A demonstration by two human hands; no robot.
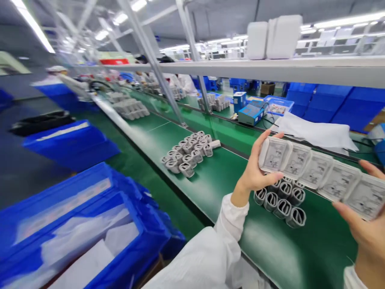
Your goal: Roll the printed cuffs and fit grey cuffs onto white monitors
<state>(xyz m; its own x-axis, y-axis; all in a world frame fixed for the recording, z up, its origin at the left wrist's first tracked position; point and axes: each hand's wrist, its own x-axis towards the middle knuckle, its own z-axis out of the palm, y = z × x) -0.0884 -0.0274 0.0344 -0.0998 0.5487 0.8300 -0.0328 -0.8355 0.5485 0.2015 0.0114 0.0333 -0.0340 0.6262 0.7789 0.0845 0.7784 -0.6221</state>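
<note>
Between my two hands is a raised row of several grey rolled cuffs [315, 170], pressed side by side, their flat faces printed with line drawings. My left hand [255, 170] grips the left end, thumb in front and fingers behind. At the right end, my right hand [363, 228] closes on the row, its thumb on the lower edge and a finger over the top; part of it is cut off by the frame. Below the row, more rolled cuffs [282, 206] stand on end on the green work surface [264, 249], partly hidden by my left hand and the row.
Another group of rolled cuffs [188, 154] stands further along the bench. Blue bins [90, 224] with white sheets fill the lower left. A shelf [270, 68] on metal posts crosses above. Behind are a blue device [253, 112] and white cloth [315, 130]. A person [69, 82] sits far left.
</note>
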